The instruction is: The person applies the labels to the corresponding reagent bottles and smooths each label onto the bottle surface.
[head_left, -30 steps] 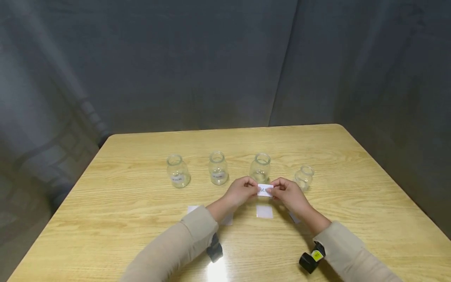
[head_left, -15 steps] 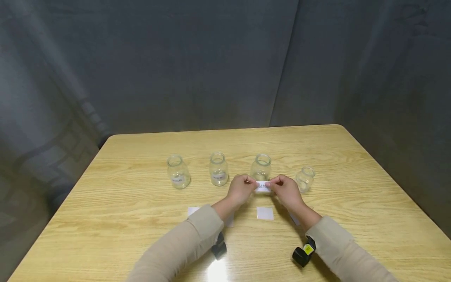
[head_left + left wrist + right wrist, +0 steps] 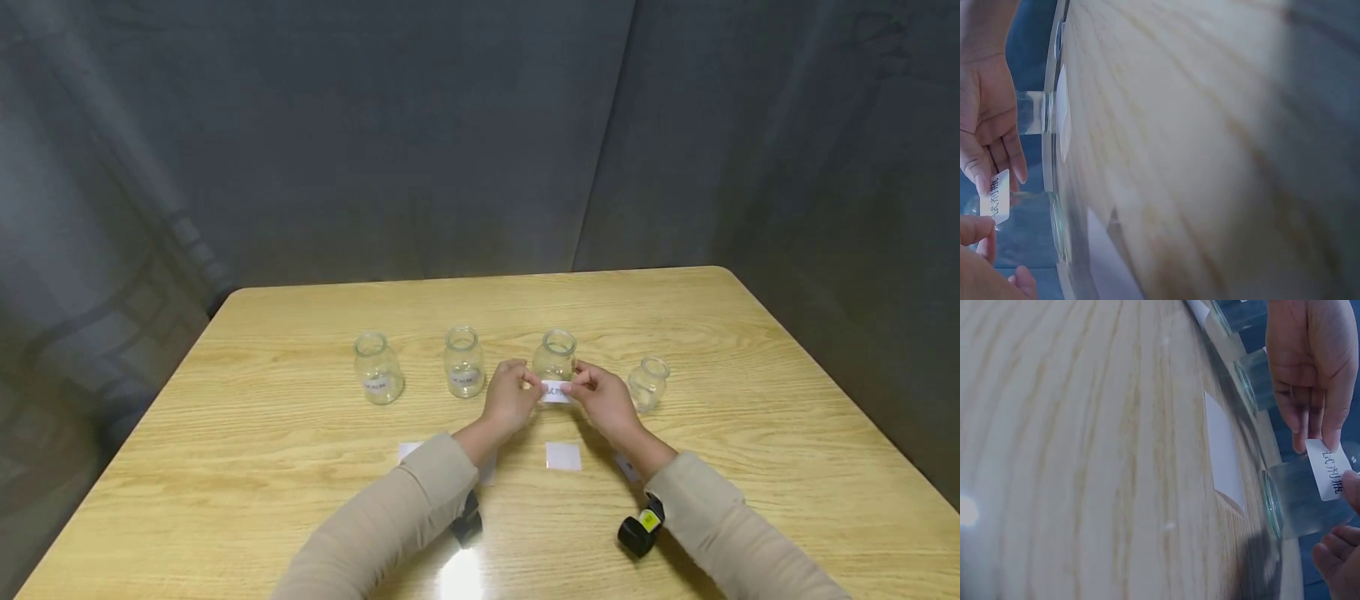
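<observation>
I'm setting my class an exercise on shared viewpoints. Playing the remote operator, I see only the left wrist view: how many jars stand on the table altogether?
Observer: Four, in a row: the leftmost jar, the second jar, the third jar and the small jar at the right end.
Operator: Do any others bear labels like the one being held?
Observer: Yes, the leftmost and second jars each show a white label on the front.
Operator: Then which jar is behind the held label?
Observer: The third from the left, though I can't tell whether the two touch.
</observation>
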Motion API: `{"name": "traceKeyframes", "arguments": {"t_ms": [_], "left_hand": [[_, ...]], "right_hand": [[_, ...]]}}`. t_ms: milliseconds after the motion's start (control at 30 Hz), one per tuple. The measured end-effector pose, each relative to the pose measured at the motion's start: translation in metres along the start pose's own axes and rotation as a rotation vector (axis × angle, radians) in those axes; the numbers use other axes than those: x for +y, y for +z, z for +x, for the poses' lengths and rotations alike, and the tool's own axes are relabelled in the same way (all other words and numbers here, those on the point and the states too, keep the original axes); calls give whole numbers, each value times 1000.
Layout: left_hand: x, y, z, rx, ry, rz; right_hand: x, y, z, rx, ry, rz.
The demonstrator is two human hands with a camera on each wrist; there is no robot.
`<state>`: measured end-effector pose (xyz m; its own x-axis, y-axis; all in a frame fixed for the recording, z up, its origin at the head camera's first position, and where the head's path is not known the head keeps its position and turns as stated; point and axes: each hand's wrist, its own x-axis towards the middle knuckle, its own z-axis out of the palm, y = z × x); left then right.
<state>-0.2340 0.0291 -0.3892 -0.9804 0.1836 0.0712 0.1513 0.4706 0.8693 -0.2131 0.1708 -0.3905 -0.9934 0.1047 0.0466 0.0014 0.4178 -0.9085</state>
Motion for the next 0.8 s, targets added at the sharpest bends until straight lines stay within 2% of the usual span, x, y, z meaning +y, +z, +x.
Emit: {"name": "traceKeyframes", "arguments": {"t_ms": [300, 600, 700, 800], "left_hand": [[-2, 0, 4, -20, 46, 59], [1, -6, 7, -52, 108, 83], [1, -7, 9, -51, 128, 99], [-1, -7, 10, -51, 150, 124]], "right_hand": [[7, 3, 3, 49, -90, -67], [5, 4, 3, 97, -227, -180], [5, 2, 3, 98, -236, -190], [7, 0, 5, 56, -216, -178]]}}
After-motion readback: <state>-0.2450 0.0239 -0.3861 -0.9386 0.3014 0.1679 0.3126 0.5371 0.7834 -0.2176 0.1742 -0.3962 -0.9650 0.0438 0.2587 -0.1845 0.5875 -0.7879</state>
